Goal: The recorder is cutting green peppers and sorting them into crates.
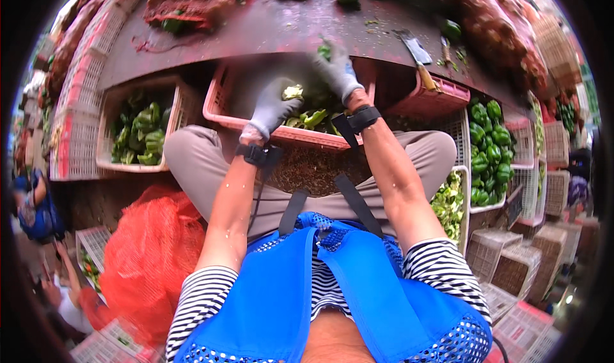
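My gloved left hand (274,107) is closed on a pale cut pepper piece (293,92) over the near part of the pink crate (217,115). My gloved right hand (338,70), higher and further right at the bench edge, is closed on a small green pepper (324,51), partly hidden by blurred fingers. Cut green pieces (312,119) lie in the pink crate beneath my hands. A cleaver (414,47) with a wooden handle lies on the dark bench (268,24), right of my hands.
Crates of green peppers (137,133) (489,142) flank my crossed legs. A crate of pale cuttings (448,206) sits at right, a red mesh bag (144,254) at lower left. Filled sacks (499,30) line the bench. Stacked crates (511,261) stand at right. Other people (35,206) are at far left.
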Available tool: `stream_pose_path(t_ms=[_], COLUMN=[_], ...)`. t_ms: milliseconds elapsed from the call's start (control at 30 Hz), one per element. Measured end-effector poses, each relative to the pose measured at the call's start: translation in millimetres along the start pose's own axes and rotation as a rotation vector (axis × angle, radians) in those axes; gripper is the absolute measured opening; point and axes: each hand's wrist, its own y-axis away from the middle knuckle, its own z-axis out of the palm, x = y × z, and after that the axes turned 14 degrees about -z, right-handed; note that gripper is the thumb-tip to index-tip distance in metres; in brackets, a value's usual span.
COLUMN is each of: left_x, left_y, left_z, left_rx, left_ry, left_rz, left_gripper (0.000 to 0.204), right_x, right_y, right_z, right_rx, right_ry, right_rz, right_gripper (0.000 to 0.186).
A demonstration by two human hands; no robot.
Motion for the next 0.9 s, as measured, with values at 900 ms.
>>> stream_pose_path(t_ms=[900], left_x=[7.3], left_y=[37.2], left_z=[191.5], left_rx=[-0.712], left_ry=[0.168], left_rz=[-0.054], left_gripper=[0.046], right_x=[-90.6], right_y=[656.0], right_z=[-575.0], right_rx=[0.621], right_ry=[1.520], right_rz=[0.631], right_gripper=[0.058])
